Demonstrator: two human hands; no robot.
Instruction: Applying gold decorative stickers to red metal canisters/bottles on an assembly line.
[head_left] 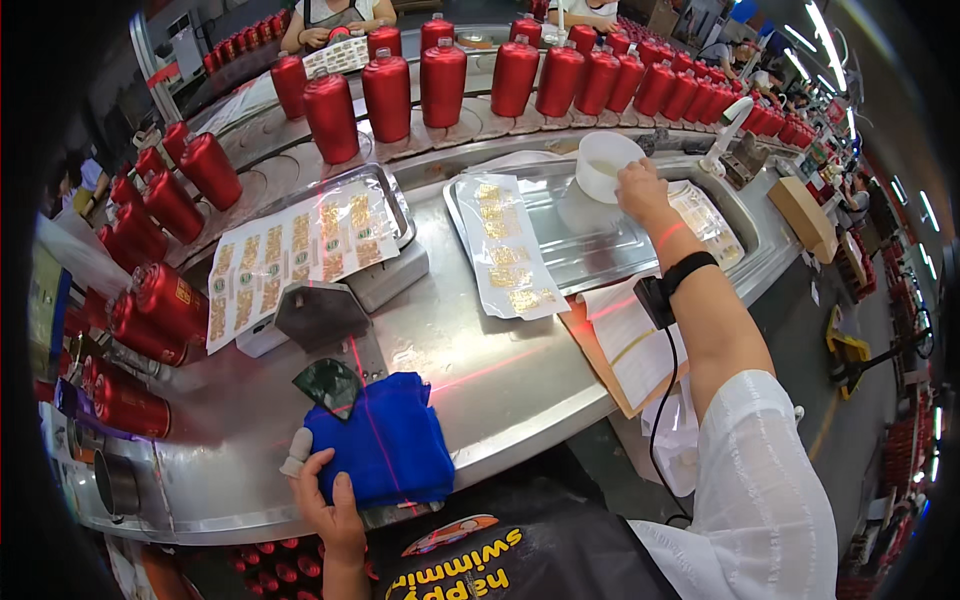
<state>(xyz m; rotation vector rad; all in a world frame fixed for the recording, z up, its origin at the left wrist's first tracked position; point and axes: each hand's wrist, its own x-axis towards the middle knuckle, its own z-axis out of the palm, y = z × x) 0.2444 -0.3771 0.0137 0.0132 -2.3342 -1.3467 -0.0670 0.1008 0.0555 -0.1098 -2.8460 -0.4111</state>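
Note:
My left hand (330, 505) rests at the near left edge of a folded blue cloth (390, 445), its fingers apart and a pale finger cover on one fingertip. A dark green, glossy angular piece (330, 387) lies against the cloth's far side. My right hand (645, 190) reaches far across the counter, its fingers curled at the right rim of a round white plastic tub (598, 170). Just what the fingertips grip is partly hidden. The tub sits over a shallow metal tray (580, 262). A sheet of gold labels (505, 250) lies along that tray's left side.
Red bottles (440, 85) line the curved conveyor behind the counter; more stand at left. Another gold label sheet (300, 250) leans on a metal stand (320, 320). A white faucet (728, 130) rises at right. Papers (630, 340) overhang the counter edge. Red laser lines cross the work area.

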